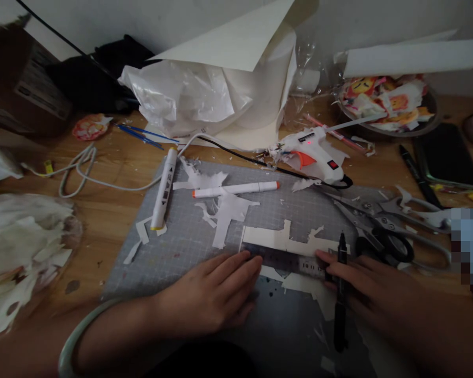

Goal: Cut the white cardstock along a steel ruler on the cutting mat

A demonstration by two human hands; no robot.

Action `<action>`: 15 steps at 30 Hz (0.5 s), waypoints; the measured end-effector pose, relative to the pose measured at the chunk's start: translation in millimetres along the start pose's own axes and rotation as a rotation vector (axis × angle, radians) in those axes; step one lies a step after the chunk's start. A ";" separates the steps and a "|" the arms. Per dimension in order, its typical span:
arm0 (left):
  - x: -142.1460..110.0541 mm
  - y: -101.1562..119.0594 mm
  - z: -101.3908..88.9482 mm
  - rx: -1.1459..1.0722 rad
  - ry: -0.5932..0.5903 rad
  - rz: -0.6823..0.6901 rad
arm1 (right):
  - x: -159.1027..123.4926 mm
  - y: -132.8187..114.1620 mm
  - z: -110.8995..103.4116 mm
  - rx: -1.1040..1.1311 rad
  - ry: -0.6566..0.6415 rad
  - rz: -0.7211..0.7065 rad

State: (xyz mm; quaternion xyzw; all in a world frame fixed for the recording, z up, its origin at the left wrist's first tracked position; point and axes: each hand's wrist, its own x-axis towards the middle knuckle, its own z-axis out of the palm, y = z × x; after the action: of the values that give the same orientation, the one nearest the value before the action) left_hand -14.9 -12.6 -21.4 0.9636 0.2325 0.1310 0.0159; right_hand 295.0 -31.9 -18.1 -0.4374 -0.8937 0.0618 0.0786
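A steel ruler lies across a torn-edged strip of white card on the grey cutting mat. My left hand, its fingers close together, holds the ruler by its left end; the thumb is mostly hidden. At the other end, my right hand is closed around a black pen, its nib pointing away from me. The index fingertip of that hand also touches the ruler and card. Under the ruler's near side lie more card scraps.
Beyond the card lie a white marker with orange ends, another with yellow ends, and a glue gun with its cable. Scissors rest at right, near a bowl of wrappers. A scrap-filled plastic bag sits left.
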 end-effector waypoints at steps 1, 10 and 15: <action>0.0 0.3 0.2 0.004 0.002 -0.002 | -0.2 0.1 0.2 0.001 -0.005 0.010; 2.4 0.5 -1.9 0.057 0.014 0.021 | 3.9 -1.7 -3.8 -0.001 0.013 -0.005; 3.7 0.6 -4.4 0.046 0.004 0.014 | -3.3 0.5 1.1 -0.028 -0.061 0.001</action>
State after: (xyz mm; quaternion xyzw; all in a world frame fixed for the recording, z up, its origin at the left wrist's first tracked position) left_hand -12.6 -11.6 -16.2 0.9650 0.2288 0.1276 -0.0075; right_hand 297.2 -34.3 -19.5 -0.4368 -0.8962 0.0626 0.0450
